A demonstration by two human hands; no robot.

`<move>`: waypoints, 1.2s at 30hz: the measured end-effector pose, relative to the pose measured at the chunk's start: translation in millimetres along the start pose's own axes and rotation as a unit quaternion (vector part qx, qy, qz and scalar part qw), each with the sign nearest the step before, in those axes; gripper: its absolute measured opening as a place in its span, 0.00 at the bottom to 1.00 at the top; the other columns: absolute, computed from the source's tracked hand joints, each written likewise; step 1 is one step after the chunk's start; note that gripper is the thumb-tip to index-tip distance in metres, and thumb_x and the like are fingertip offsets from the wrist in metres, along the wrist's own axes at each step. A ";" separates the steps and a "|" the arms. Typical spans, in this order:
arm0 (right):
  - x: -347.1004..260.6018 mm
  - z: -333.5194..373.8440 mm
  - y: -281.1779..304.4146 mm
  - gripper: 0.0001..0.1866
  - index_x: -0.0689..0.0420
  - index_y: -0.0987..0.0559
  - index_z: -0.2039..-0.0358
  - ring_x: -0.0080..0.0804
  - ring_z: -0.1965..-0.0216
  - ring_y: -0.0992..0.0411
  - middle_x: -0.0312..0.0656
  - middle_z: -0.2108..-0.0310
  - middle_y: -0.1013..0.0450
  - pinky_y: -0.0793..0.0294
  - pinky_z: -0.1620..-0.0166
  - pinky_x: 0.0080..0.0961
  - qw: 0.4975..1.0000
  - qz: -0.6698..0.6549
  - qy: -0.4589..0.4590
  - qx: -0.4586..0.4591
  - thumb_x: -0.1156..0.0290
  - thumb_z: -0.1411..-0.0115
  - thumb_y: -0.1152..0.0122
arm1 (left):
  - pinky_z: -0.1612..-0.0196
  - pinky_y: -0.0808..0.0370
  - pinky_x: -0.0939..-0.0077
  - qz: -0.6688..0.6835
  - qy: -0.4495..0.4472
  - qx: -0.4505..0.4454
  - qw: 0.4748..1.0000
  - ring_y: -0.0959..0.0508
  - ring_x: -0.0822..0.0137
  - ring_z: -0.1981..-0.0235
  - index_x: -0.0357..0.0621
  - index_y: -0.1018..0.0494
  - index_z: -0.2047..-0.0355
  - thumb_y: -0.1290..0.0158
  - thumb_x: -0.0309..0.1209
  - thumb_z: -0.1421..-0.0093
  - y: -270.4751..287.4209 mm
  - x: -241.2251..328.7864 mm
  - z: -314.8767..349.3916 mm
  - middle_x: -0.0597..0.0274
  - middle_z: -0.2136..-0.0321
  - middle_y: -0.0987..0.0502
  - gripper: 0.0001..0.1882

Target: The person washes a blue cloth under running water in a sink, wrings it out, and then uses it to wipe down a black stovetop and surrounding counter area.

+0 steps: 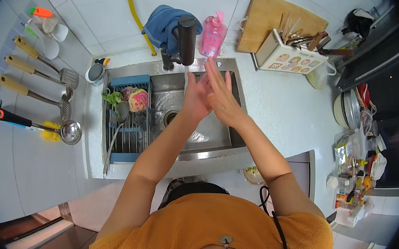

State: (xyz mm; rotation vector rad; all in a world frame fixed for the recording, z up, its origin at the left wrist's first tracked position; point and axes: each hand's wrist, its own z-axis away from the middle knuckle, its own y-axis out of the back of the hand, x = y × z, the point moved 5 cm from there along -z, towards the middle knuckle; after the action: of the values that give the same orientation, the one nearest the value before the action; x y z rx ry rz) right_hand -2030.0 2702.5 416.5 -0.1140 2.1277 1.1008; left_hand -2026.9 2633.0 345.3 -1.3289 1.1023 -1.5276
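My left hand [196,97] and my right hand [224,99] are pressed together over the sink [217,131], fingers stretched out and pointing toward the wall. Neither holds anything that I can see. The right hand partly covers the fingers of the left. Just beyond them stands the dark tap [188,39], with a thin stream of water [186,81] coming down beside my left thumb. A pink pump bottle [213,34] stands behind my fingertips, at the sink's back edge. Wet metal and a round drain [171,118] show below my left wrist.
A blue cloth [164,25] hangs over the tap. Left in the sink, a rack [128,81] holds greens [114,99] and a pink-and-yellow item [138,100]. Ladles and spatulas [70,132] hang on the left wall. Right stand a cutting board [266,16] and a utensil holder [290,57].
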 end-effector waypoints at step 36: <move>105.7 -9.0 -65.5 0.23 0.62 0.37 0.47 0.36 0.51 0.33 0.46 0.51 0.33 0.30 0.51 0.32 0.552 -0.760 -0.324 0.116 0.58 0.35 0.63 | 0.40 0.49 0.63 -0.045 -0.125 0.198 0.971 0.43 0.62 0.41 0.43 0.45 0.43 0.68 0.51 0.37 69.9 72.2 55.0 0.56 0.44 0.41 0.30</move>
State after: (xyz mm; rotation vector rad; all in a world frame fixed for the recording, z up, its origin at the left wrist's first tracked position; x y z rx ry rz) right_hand -2087.3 2679.6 308.2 -1.0132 0.7609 -0.2606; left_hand -1978.4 2538.6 302.3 -1.2598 0.5508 -1.4999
